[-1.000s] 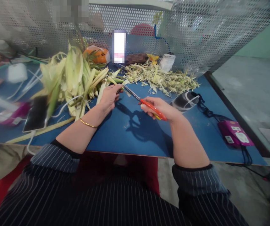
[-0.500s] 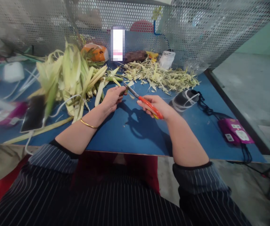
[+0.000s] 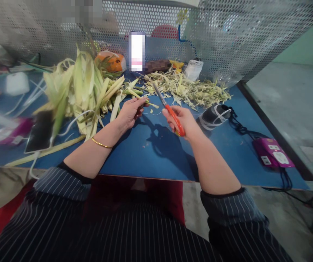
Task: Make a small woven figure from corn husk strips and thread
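Scissors (image 3: 169, 111) swung upright, husk pile (image 3: 82, 87) beside, perhaps touching

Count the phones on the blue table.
1: a dark phone lying at the table's left, beside the husk pile. The blurred left edge may hide more.

A: Counts? Two hands: left hand (image 3: 130, 111), right hand (image 3: 182, 122). One pair of scissors (image 3: 169, 109).
B: One bangle (image 3: 101, 143), one phone (image 3: 40, 131) at left, one purple power strip (image 3: 272, 154) at right.
A: Heaps: two, husk pile (image 3: 82, 87) and trimmings pile (image 3: 189, 89).
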A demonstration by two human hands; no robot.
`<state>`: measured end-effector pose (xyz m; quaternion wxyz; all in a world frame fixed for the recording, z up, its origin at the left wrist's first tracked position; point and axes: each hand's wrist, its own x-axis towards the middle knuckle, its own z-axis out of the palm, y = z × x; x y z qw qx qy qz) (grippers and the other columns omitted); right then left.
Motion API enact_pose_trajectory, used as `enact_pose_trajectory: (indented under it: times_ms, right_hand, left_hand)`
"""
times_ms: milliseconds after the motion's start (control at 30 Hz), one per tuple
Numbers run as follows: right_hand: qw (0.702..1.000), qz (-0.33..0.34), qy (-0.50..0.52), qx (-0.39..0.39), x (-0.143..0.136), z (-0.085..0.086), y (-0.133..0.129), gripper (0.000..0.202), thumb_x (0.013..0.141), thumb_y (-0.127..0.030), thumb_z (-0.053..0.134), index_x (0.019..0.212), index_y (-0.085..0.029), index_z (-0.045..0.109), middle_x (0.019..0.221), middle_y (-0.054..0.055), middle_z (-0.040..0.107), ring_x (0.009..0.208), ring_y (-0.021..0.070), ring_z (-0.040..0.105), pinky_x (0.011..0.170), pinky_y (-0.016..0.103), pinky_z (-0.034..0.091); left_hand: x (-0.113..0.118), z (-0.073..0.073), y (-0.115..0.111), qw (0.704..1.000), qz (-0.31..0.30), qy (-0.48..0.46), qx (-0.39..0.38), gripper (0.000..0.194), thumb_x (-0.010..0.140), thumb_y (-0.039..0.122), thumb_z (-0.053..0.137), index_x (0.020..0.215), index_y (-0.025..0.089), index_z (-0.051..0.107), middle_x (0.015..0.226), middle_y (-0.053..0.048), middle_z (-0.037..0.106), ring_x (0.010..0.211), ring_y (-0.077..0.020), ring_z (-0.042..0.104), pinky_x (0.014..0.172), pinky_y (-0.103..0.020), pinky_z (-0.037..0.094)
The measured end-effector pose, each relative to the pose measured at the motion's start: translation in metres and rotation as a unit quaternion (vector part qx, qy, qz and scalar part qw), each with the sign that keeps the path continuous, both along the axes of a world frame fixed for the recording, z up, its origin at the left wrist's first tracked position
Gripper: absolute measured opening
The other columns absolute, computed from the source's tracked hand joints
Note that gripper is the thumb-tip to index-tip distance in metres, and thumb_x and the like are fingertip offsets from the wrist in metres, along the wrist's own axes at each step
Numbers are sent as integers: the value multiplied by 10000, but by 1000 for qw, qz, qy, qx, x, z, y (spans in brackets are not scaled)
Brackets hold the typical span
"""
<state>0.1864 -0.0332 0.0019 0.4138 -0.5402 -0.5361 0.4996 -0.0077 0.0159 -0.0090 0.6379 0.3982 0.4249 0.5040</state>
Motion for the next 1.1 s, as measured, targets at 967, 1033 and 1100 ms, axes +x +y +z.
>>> enact_pose_trajectory:
  times_ms: [967, 1033, 1100]
  right_hand:
    - [986, 112, 101, -66, -4, 20, -21, 575, 677, -672, 801, 952, -201, 618, 673, -47, 569, 454, 54, 479, 390, 201, 400]
    - [987, 113, 87, -71, -5, 19, -20, 611, 636, -700, 808, 939, -208, 609, 665, -51, 570, 444, 57, 476, 379, 208, 402]
    - [989, 111, 75, -68, -6, 19, -20, 618, 638, -714, 797, 948, -214, 609, 662, -53, 570, 439, 56, 472, 373, 208, 399]
  left_hand:
    - [-12, 1, 13, 976, 87, -123, 159, 234, 724, 96, 794, 869, 212, 651, 828, 33, 737, 721, -122, 732, 729, -241, 570]
    - [-11, 1, 13, 975, 85, -125, 164, 227, 727, 96, 793, 869, 208, 657, 834, 29, 738, 725, -125, 736, 745, -249, 576]
    - [-11, 1, 13, 974, 87, -127, 168, 220, 729, 96, 794, 869, 204, 664, 833, 25, 737, 729, -129, 741, 762, -257, 579]
